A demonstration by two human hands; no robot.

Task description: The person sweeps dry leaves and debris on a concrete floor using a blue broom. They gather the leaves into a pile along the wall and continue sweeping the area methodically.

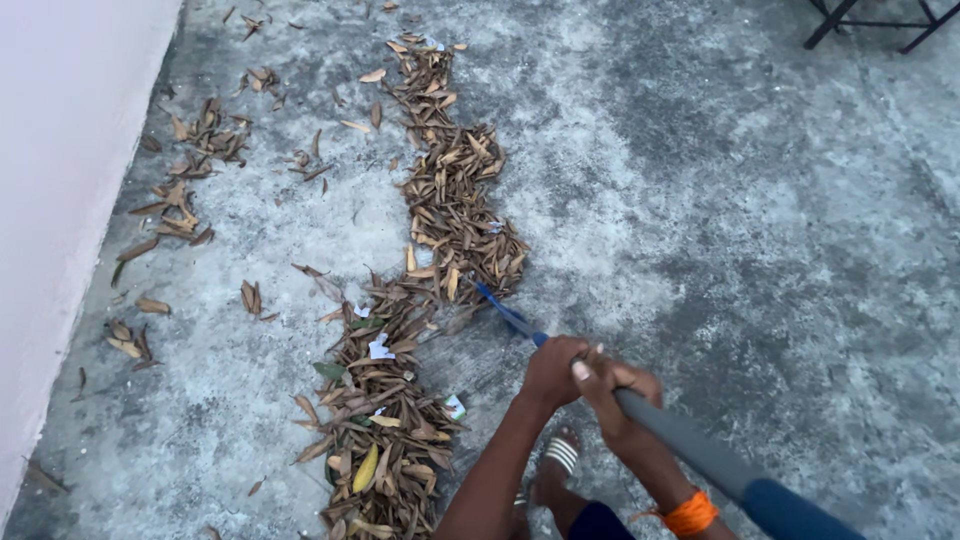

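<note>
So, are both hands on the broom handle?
Yes, the left hand and right hand both grip the broom handle, side by side.

Dry leaves [430, 250] in brown and tan, a few yellow or green, lie in a long band across a mottled grey concrete floor [760, 230] patched with paler, whitish blotches, small white paper scraps [380, 349] showing among them. The broom handle [690, 447] runs grey to dark blue, its far end [505, 312] a brighter blue. An orange wristband [690, 514], a white-striped sandal [560, 455] and a pale pinkish-white wall [60, 200] complete the palette.
</note>
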